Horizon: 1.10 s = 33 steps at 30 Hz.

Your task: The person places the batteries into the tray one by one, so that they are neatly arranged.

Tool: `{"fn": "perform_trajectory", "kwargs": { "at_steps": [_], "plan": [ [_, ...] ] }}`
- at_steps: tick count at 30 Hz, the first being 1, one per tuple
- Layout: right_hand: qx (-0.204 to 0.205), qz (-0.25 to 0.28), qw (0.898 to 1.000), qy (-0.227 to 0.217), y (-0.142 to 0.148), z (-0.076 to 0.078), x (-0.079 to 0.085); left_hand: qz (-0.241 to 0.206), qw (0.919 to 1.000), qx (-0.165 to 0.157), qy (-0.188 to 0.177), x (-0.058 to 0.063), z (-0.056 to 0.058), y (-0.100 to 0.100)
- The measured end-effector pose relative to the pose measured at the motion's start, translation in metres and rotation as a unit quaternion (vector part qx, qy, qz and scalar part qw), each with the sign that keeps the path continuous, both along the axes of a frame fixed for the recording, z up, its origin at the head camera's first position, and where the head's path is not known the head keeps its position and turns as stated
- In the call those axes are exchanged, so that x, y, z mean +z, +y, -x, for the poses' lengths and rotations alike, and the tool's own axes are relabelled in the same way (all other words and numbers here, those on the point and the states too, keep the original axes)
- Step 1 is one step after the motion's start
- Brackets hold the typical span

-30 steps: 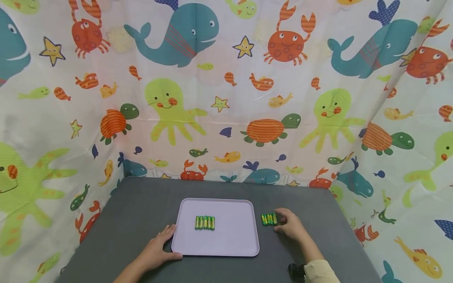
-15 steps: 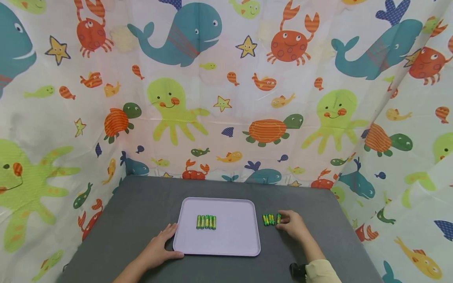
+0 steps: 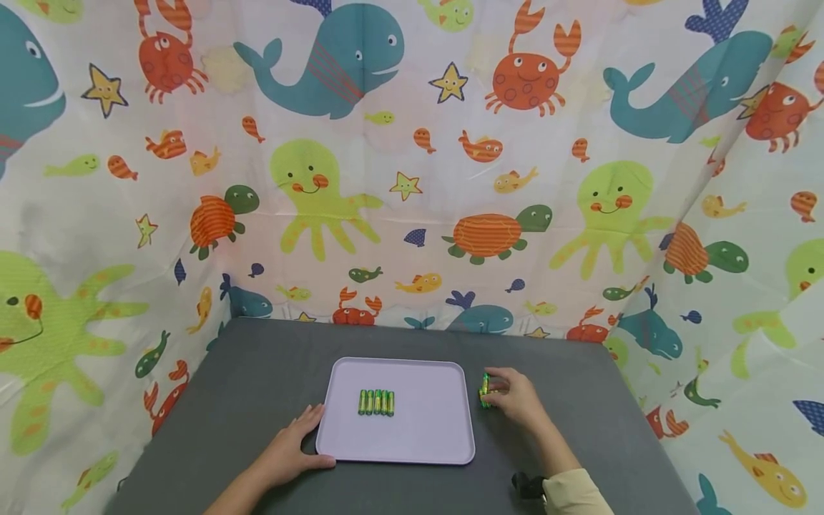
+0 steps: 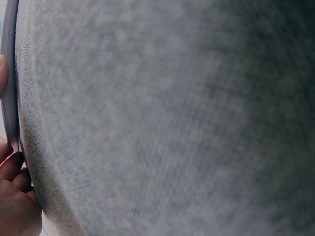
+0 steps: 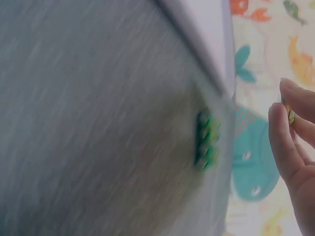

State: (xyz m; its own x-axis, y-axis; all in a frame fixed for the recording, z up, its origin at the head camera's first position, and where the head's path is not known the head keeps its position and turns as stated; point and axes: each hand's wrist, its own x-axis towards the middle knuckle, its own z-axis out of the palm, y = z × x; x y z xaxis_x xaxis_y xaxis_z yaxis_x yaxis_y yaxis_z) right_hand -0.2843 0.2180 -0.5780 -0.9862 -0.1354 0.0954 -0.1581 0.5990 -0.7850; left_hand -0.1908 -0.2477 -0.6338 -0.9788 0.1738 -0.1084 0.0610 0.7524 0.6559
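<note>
In the head view, a pale lilac tray bears a row of several green-and-yellow batteries, lying side by side. At its near left corner rests my left hand, fingers along the left edge and thumb at the front edge. My right hand pinches one battery between thumb and fingers, to the right of the tray. Below it, a small group of batteries lies on the grey cloth, blurred in the right wrist view and partly hidden by my fingers in the head view.
A grey cloth covers the table. Behind and at both sides hangs a white curtain printed with sea animals. A black strap shows on my right wrist beside the sleeve cuff.
My right hand has pulled the rightmost battery away from its row, lifted it and carried it left over the others. My left hand has stayed at the tray.
</note>
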Motion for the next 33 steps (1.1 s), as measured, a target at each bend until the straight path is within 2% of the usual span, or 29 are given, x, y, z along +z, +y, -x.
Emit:
{"fn": "perform_trajectory", "kwargs": {
  "at_steps": [8,14,22,28,33],
  "plan": [
    [0.007,0.022,1.000,-0.017,-0.049,-0.002,0.015,-0.002,1.0000,0.001,0.001,-0.002,-0.002,0.001],
    [0.062,0.015,0.998,0.000,-0.083,-0.003,0.014,0.001,1.0000,0.001,0.002,-0.002,-0.001,0.001],
    [0.121,0.016,0.992,0.006,-0.124,0.000,-0.001,-0.001,1.0000,0.002,0.000,0.001,0.000,0.001],
    [0.126,-0.015,0.992,-0.020,-0.148,0.007,-0.018,-0.001,1.0000,0.003,0.007,0.000,0.001,0.000],
    [0.134,-0.054,0.989,-0.023,-0.160,0.010,-0.030,-0.001,1.0000,0.002,0.005,-0.002,0.002,0.000]
  ]
}}
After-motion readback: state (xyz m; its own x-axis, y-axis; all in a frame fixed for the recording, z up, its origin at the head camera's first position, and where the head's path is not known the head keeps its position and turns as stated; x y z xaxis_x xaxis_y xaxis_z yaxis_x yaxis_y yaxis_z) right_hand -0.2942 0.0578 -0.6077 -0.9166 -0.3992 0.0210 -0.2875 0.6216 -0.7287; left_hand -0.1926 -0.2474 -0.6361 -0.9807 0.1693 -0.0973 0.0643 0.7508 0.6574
